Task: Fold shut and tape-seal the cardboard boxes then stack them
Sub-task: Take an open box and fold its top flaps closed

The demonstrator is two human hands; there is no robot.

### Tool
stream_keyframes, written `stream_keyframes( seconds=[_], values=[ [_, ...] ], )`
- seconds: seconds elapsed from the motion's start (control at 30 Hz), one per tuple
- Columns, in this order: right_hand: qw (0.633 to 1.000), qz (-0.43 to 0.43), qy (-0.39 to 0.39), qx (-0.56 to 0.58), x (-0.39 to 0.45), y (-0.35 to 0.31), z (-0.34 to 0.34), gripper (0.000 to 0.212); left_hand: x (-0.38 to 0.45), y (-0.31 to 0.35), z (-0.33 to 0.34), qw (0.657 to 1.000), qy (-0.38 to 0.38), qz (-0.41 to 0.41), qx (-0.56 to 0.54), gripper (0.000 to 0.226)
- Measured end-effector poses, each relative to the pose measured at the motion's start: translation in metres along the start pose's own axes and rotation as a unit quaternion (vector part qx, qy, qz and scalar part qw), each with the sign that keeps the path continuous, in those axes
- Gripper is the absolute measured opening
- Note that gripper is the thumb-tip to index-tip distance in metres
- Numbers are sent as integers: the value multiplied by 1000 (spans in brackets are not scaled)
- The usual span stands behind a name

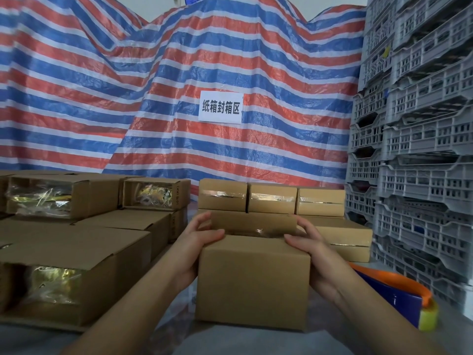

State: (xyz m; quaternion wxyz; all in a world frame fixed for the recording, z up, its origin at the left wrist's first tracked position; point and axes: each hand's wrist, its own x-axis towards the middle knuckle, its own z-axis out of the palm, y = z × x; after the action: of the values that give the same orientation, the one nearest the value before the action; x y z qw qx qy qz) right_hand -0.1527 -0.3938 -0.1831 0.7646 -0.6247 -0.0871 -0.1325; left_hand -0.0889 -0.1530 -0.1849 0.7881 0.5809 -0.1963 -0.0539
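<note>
Light even, diffuse, moderately dim; source not visible, seems overhead. Shadows soft, faint under cardboard box (252, 283) and forearms. Small glare spots on clear tape of sealed boxes (271, 198) and on plastic wrap inside open boxes (55, 280) at left. Colours slightly washed, bluish cast. Wide-angle distortion strong: crate stack (419, 139) at right bows and leans, tarp (179, 85) stripes curve. Centre fairly sharp, sign (220, 107) text legible. Edges soft, forearms near bottom blurred, lower corners smeared.
</note>
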Motion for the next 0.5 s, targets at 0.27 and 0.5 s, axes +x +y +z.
stream_keyframes(
  seconds=[0.27,0.5],
  values=[
    [997,15,41,-60,-1,3,0,24,-1,-1,3,996,53,-40,64,51],
    [995,18,42,-84,3,9,-4,22,-1,0,0,991,51,-52,111,32]
  ],
)
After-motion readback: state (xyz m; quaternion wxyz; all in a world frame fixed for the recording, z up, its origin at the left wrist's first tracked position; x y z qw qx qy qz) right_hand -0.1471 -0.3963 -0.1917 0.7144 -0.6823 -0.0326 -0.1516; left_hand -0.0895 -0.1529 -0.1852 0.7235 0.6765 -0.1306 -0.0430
